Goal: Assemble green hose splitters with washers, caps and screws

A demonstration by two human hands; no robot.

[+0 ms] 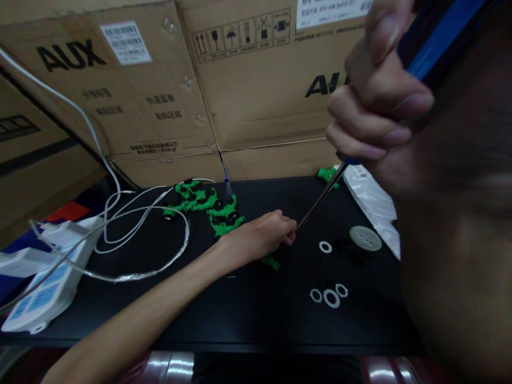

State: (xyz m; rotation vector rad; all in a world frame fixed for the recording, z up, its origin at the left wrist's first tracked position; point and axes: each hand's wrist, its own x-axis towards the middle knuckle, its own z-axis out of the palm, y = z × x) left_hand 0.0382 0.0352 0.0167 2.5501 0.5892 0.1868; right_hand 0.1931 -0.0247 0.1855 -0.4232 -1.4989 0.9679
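Observation:
My right hand (pixel 376 101), very close to the camera, is closed around the blue-and-black handle of a screwdriver (pixel 322 196). Its metal shaft slants down to the left, and the tip meets the fingers of my left hand (pixel 264 234). My left hand rests on the black table (pixel 240 304) with its fingers pinched over a small green toy part (pixel 271 262), mostly hidden under the hand. Behind that hand lies a cluster of green toy cars with black wheels (pixel 208 205).
White rings (pixel 331 296) and one more ring (pixel 325 246) lie on the table, beside a round grey lid (pixel 365 238). A white plastic bag (pixel 374 200) lies at right, white cables (pixel 132 224) and a power strip (pixel 44 293) at left. Cardboard boxes (pixel 240 80) stand behind.

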